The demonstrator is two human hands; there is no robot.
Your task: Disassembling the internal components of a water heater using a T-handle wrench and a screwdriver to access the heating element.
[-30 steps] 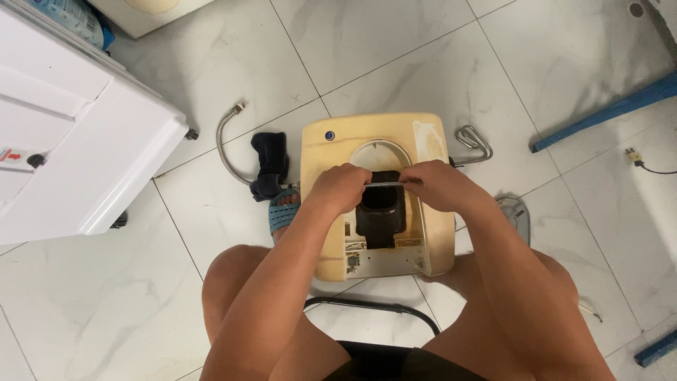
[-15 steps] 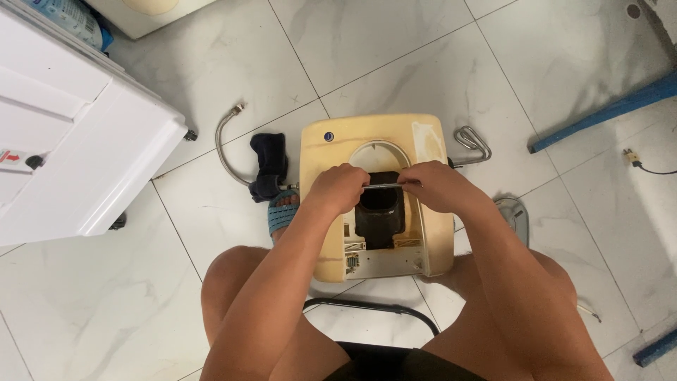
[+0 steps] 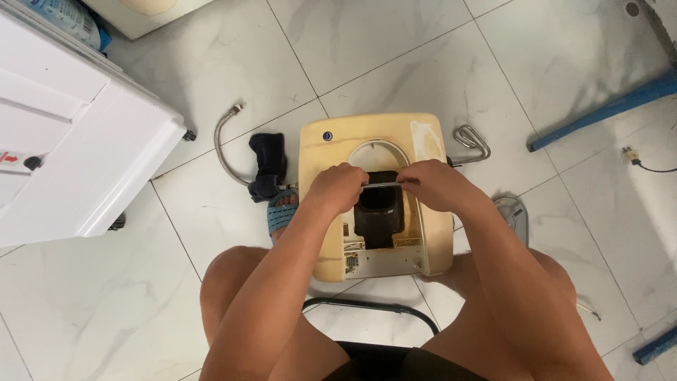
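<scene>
White cabinet, braided metal hose, black cloth, blue bar, chrome bracket

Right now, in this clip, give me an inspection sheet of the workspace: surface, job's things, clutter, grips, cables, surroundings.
Surface: white marbled floor tiles.
Job's things: yellowed cream plastic appliance housing lying flat; black box-shaped part in its opening; thin metal rod across it.
Clutter: black cloth bundle; bent metal bracket.
Grips: left hand and right hand each closed on one end of the rod.
Cables: braided metal hose; thin black cable with plug.
Surroundings: white cabinet; blue bar.
</scene>
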